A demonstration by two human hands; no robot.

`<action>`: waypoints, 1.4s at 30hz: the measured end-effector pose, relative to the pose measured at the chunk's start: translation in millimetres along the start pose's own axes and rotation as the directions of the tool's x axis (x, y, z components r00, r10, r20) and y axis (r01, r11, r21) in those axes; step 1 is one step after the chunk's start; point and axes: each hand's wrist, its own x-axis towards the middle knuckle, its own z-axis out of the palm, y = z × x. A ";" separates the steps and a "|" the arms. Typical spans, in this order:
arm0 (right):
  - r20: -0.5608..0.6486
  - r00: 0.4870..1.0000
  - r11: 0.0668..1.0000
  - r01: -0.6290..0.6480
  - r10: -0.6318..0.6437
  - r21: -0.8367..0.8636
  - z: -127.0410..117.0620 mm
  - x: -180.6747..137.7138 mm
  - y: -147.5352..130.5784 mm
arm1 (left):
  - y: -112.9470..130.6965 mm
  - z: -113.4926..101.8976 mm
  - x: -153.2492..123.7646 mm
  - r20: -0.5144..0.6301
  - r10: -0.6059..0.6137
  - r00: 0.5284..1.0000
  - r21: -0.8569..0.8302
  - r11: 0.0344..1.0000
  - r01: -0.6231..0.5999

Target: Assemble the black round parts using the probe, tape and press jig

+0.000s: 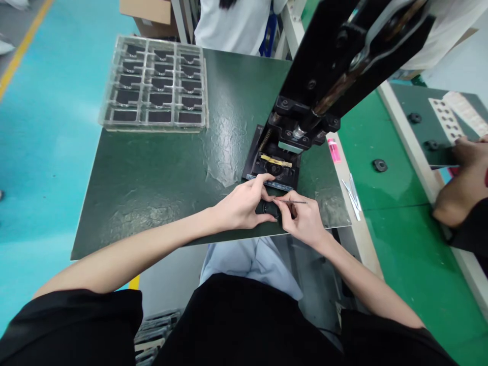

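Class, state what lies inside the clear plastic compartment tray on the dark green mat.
Flat black rectangular parts sit in the compartments of the clear plastic tray, seemingly one per pocket. Anything beneath those parts is covered, and their finer detail is too small to tell.

One head-worn camera looks forward and steeply down onto the green table (152,178) from close above; the left hand (240,206) and right hand (305,221) sit mid-frame.

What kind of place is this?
Probably a factory assembly bench: a press stands on a green mat, a clear tray of dark parts lies nearby, and the left hand holds a small black part, the right hand a thin tool.
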 end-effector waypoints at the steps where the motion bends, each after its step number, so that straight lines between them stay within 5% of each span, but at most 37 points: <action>1: 0.005 0.999 0.999 -0.037 0.037 0.036 0.2 0.0 0.0 | 0.2 0.1 0.0 -0.001 -0.005 1.000 -0.002 1.000 0.005; 4: -0.062 0.982 0.969 -0.163 0.177 0.187 -7.7 -0.4 -2.1 | 0.7 -0.3 0.3 0.002 -0.016 1.000 -0.024 1.000 0.016; 6: -0.212 0.948 0.955 -0.189 0.239 0.230 -20.9 -1.5 -5.1 | 1.0 -1.0 0.6 0.008 -0.012 1.000 -0.038 0.999 0.013; 9: -0.361 0.924 0.991 -0.112 0.129 0.069 -44.7 -5.4 -9.5 | 1.2 -2.8 0.9 0.016 0.000 1.000 -0.041 0.999 0.001; 11: -0.315 0.947 0.997 -0.068 0.057 -0.025 -55.6 -8.9 -11.2 | 1.3 -4.3 0.9 0.020 0.006 1.000 -0.041 0.999 -0.005; 17: -0.283 0.949 0.990 -0.125 0.140 0.071 -52.1 -14.8 -16.6 | 1.0 -5.7 1.2 0.017 0.035 0.999 -0.058 0.998 -0.034; 24: -0.271 0.948 0.986 0.162 -0.167 -0.041 -31.5 0.8 -20.4 | 0.5 -4.3 1.0 -0.015 0.027 1.000 -0.008 1.000 -0.028; 28: -0.232 0.943 0.969 0.217 -0.239 -0.116 -25.6 5.7 -15.8 | 0.4 -3.7 0.4 -0.024 0.010 1.000 -0.008 1.000 -0.010; 37: -0.206 0.941 0.961 0.246 -0.268 -0.125 -26.1 4.7 -13.1 | -1.3 -1.5 0.0 -0.049 0.026 0.998 -0.004 1.000 -0.027; 42: -0.246 0.965 0.994 0.102 -0.091 0.033 -17.0 3.4 -11.6 | -0.5 -2.0 0.5 -0.043 0.023 0.999 -0.004 1.000 -0.023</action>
